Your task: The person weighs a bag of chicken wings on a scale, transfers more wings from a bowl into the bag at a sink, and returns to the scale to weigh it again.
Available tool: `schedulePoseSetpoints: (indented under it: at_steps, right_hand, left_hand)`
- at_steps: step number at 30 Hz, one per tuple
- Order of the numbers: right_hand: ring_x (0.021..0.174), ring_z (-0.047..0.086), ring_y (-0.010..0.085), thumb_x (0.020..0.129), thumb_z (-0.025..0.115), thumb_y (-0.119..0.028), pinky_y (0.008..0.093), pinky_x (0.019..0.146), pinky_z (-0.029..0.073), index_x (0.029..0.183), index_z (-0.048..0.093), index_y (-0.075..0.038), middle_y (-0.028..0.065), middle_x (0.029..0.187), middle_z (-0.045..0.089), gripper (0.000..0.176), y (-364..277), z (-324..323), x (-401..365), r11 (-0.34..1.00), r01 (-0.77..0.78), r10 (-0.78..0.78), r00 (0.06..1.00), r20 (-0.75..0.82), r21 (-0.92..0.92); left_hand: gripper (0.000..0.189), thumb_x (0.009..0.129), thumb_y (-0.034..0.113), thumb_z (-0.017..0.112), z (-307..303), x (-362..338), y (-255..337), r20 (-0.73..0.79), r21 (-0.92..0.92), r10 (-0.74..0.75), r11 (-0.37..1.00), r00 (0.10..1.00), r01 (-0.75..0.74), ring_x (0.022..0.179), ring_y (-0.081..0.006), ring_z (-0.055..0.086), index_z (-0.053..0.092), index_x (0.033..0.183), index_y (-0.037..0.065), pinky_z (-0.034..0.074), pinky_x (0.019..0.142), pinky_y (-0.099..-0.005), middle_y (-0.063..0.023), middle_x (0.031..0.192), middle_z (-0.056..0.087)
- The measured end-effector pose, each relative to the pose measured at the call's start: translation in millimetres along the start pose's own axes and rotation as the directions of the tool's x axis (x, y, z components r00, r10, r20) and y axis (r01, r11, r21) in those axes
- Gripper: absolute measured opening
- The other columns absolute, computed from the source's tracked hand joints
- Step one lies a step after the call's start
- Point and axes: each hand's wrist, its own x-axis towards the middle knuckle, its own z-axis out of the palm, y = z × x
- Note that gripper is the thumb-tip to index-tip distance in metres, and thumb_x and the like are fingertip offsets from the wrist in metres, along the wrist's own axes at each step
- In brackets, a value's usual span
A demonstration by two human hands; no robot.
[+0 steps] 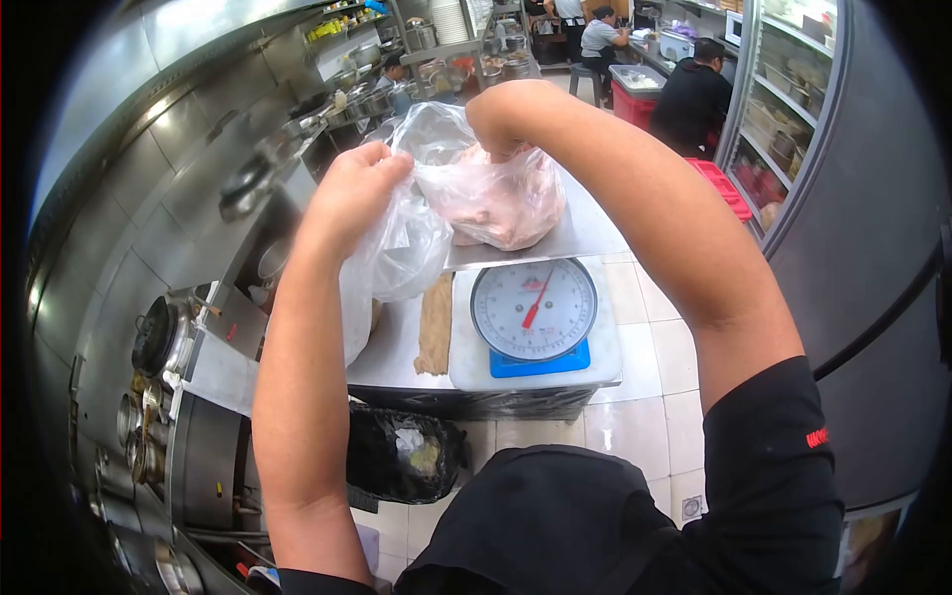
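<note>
A clear plastic bag [421, 183] holds pale pink raw meat [506, 213], which looks like poultry, on the pan of a dial scale [534, 309]. My left hand [359, 186] is closed on the bag's edge at the left, with thumb and finger pinched on the plastic. From above, my right hand [501, 121] reaches into the bag's mouth, over the meat. Its fingers are mostly hidden by the plastic and the wrist, so their grip does not show. The scale's red needle points up and slightly right.
The scale stands on a white board [476, 369] beside a brown cloth [434, 327]. Below the table edge is a black-lined bin [402, 451]. A stove with pans [164, 337] lies left, a glass-door fridge [788, 109] right. Several people work at the back.
</note>
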Motion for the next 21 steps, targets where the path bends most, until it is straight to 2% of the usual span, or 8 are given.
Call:
schedulePoseSetpoints:
  at_steps: [4, 8, 12, 15, 18, 21]
  right_hand:
    - [0.078, 0.069, 0.0273, 0.073, 0.075, -0.016, 0.0371, 0.066, 0.055, 0.094, 0.072, 0.002, 0.015, 0.089, 0.071, 0.027, -2.4, 7.5, 1.6, 0.999, 0.004, -0.005, 1.0, -0.025, -0.036]
    - [0.079, 0.07, 0.0276, 0.073, 0.075, -0.016, 0.0371, 0.067, 0.055, 0.097, 0.072, 0.001, 0.0154, 0.091, 0.071, 0.029, -3.0, 18.7, 10.9, 0.998, 0.028, -0.032, 0.997, -0.067, -0.058]
    - [0.079, 0.07, 0.0269, 0.073, 0.076, -0.017, 0.0376, 0.067, 0.055, 0.097, 0.072, 0.001, 0.0146, 0.092, 0.071, 0.03, -4.7, 17.7, 7.7, 1.0, 0.001, -0.003, 0.997, -0.071, -0.02]
    - [0.078, 0.07, 0.0262, 0.072, 0.077, -0.018, 0.038, 0.067, 0.055, 0.095, 0.072, 0.001, 0.0143, 0.09, 0.071, 0.03, -4.7, 5.8, -5.9, 1.0, 0.007, -0.007, 0.997, -0.073, -0.002]
    - [0.074, 0.069, 0.0258, 0.071, 0.078, -0.019, 0.0378, 0.066, 0.055, 0.094, 0.072, 0.001, 0.0144, 0.085, 0.071, 0.031, -2.9, -4.3, -14.8, 1.0, 0.018, -0.016, 0.993, -0.115, 0.009]
    - [0.069, 0.068, 0.0254, 0.071, 0.079, -0.022, 0.0372, 0.064, 0.054, 0.092, 0.072, 0.002, 0.0141, 0.078, 0.07, 0.033, 0.1, -12.9, -25.9, 1.0, 0.002, 0.003, 0.984, -0.176, 0.03]
  left_hand:
    - [0.019, 0.091, 0.02, 0.058, 2.1, -1.7, 2.7, -0.005, 0.044, 0.02, 0.999, 1.0, -0.02, 0.072, -0.0084, 0.055, 0.064, 0.092, 0.002, 0.045, 0.065, -0.0253, -0.0013, 0.081, 0.062]
    - [0.019, 0.092, 0.02, 0.058, 5.5, -0.3, -0.1, 0.003, -0.006, -0.022, 1.0, 1.0, 0.022, 0.071, -0.0088, 0.055, 0.064, 0.092, 0.002, 0.045, 0.066, -0.0251, -0.0013, 0.082, 0.062]
    - [0.019, 0.092, 0.021, 0.059, 5.9, -2.3, -0.7, -0.001, 0.007, -0.036, 0.999, 0.999, 0.036, 0.069, -0.0083, 0.055, 0.064, 0.091, 0.002, 0.044, 0.064, -0.0249, -0.0009, 0.081, 0.062]
    - [0.029, 0.092, 0.029, 0.06, 1.7, -5.2, 2.1, 0.002, 0.009, -0.047, 0.999, 0.999, 0.047, 0.079, -0.0116, 0.057, 0.065, 0.094, 0.001, 0.045, 0.073, -0.0266, -0.0047, 0.088, 0.064]
    - [0.049, 0.089, 0.044, 0.061, -1.2, -10.7, 7.3, -0.046, 0.097, 0.003, 0.995, 0.999, 0.002, 0.084, -0.0173, 0.059, 0.066, 0.106, -0.002, 0.047, 0.078, -0.0323, -0.0115, 0.091, 0.066]
    - [0.064, 0.089, 0.053, 0.06, 1.4, -9.1, 6.1, -0.075, 0.061, 0.011, 0.998, 0.997, -0.006, 0.099, -0.0225, 0.06, 0.065, 0.111, -0.006, 0.045, 0.09, -0.0344, -0.0169, 0.105, 0.067]
